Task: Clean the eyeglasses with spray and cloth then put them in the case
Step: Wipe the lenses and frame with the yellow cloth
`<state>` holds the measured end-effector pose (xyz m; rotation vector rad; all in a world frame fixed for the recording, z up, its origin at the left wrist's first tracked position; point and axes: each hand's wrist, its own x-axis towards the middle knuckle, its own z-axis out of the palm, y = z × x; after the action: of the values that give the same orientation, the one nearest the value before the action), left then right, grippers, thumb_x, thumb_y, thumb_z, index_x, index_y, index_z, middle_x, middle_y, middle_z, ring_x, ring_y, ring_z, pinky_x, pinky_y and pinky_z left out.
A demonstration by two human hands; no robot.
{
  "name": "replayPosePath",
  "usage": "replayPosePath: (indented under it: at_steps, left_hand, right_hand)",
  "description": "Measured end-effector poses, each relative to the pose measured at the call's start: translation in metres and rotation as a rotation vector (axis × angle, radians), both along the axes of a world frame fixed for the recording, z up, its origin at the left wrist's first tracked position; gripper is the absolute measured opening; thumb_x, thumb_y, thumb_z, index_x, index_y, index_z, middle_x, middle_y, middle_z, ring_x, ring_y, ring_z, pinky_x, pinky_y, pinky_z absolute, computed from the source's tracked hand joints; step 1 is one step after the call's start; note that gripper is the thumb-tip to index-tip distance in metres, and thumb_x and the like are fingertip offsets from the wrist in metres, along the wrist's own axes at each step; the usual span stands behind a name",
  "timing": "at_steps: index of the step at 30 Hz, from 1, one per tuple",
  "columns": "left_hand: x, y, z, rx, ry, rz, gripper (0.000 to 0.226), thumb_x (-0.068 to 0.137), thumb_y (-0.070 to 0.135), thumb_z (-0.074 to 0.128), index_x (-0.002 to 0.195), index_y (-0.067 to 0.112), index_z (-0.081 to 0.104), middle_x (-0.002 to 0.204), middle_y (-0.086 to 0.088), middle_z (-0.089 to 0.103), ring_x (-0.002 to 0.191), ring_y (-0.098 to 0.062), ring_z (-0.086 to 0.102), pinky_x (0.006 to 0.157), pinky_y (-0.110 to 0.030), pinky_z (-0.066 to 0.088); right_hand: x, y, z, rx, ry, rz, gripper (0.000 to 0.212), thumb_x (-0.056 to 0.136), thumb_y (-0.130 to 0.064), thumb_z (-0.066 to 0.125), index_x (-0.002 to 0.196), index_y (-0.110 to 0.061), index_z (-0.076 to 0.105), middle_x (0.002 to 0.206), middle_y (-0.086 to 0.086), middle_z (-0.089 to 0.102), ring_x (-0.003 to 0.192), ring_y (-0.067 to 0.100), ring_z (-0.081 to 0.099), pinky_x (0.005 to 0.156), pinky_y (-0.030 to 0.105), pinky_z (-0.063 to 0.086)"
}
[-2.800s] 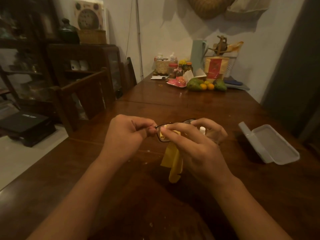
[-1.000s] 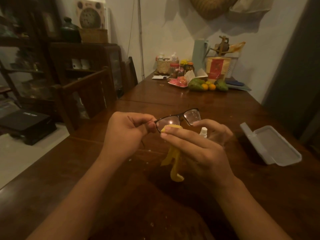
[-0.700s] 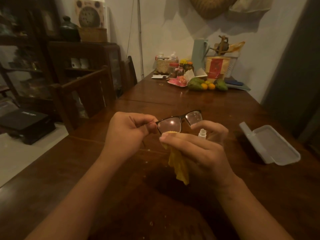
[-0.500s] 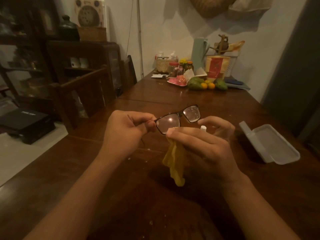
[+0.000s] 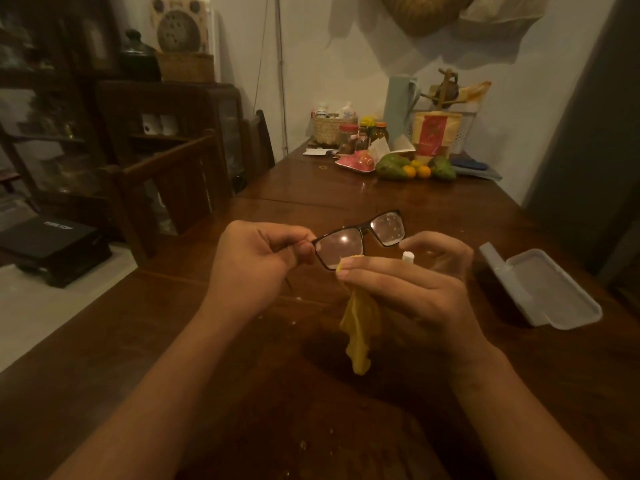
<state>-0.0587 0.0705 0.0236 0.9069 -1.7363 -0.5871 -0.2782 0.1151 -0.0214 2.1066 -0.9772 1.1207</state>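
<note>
My left hand (image 5: 256,261) pinches the left end of black-framed eyeglasses (image 5: 360,237), held up above the wooden table (image 5: 242,393). Droplets show on the farther lens. My right hand (image 5: 408,289) grips a yellow cloth (image 5: 360,323), whose top edge touches the lower rim of the nearer lens while the rest hangs down. A small white spray bottle tip (image 5: 408,255) pokes up behind my right fingers. The open grey glasses case (image 5: 543,285) lies on the table to the right.
Fruit (image 5: 412,168), jars, a woven basket (image 5: 329,128) and a pitcher crowd the table's far end. A wooden chair (image 5: 166,188) stands at the left edge, with a dark cabinet behind it. Small droplets speckle the table near me.
The cloth has come off the nearer lens and now sits at its lower rim. The glasses have lifted and tilted slightly, showing both lenses.
</note>
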Motion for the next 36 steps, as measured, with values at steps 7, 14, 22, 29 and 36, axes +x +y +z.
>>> replayPosePath:
  at_steps: [7, 14, 22, 29, 36]
  left_hand:
    - [-0.001, 0.003, 0.001, -0.015, 0.005, 0.009, 0.026, 0.081, -0.006, 0.069, 0.072, 0.017, 0.077, 0.067, -0.001, 0.072, 0.067, -0.002, 0.065, 0.066, -0.022, 0.053]
    - [-0.003, 0.002, -0.001, -0.023, -0.007, 0.005, 0.020, 0.082, -0.003, 0.070, 0.072, 0.012, 0.077, 0.078, -0.002, 0.072, 0.070, -0.018, 0.067, 0.065, -0.032, 0.053]
    - [-0.003, 0.002, 0.000, -0.001, 0.051, -0.010, 0.016, 0.082, -0.005, 0.069, 0.073, 0.005, 0.077, 0.073, -0.009, 0.073, 0.076, -0.020, 0.069, 0.070, -0.035, 0.053]
    - [-0.002, 0.002, -0.001, -0.036, 0.019, -0.063, 0.020, 0.082, -0.002, 0.068, 0.075, 0.014, 0.077, 0.075, -0.006, 0.073, 0.071, -0.020, 0.068, 0.062, -0.030, 0.052]
    - [-0.002, 0.000, -0.002, -0.030, 0.014, -0.016, 0.019, 0.082, -0.004, 0.069, 0.074, 0.012, 0.077, 0.068, -0.002, 0.073, 0.073, -0.016, 0.069, 0.069, -0.033, 0.055]
  right_hand:
    - [0.005, 0.001, 0.000, 0.029, -0.022, 0.000, 0.024, 0.100, -0.032, 0.066, 0.124, -0.032, 0.071, 0.132, -0.019, 0.064, 0.111, 0.031, 0.067, 0.081, 0.060, 0.042]
    - [0.008, -0.006, -0.005, 0.152, -0.185, 0.008, 0.030, 0.105, -0.033, 0.053, 0.136, -0.032, 0.057, 0.142, -0.011, 0.058, 0.124, 0.033, 0.062, 0.089, 0.064, 0.045]
    - [0.002, -0.005, -0.003, -0.002, -0.147, -0.036, 0.031, 0.092, -0.023, 0.075, 0.122, -0.025, 0.072, 0.116, -0.012, 0.074, 0.110, 0.032, 0.065, 0.080, 0.062, 0.042]
    - [0.019, 0.000, -0.003, -0.045, -0.035, 0.009, 0.023, 0.101, -0.030, 0.062, 0.122, -0.033, 0.071, 0.134, -0.017, 0.062, 0.114, 0.030, 0.061, 0.077, 0.057, 0.044]
    - [0.005, -0.002, -0.003, -0.036, -0.087, -0.019, 0.031, 0.098, -0.026, 0.070, 0.128, -0.033, 0.066, 0.135, -0.018, 0.061, 0.113, 0.031, 0.064, 0.076, 0.062, 0.046]
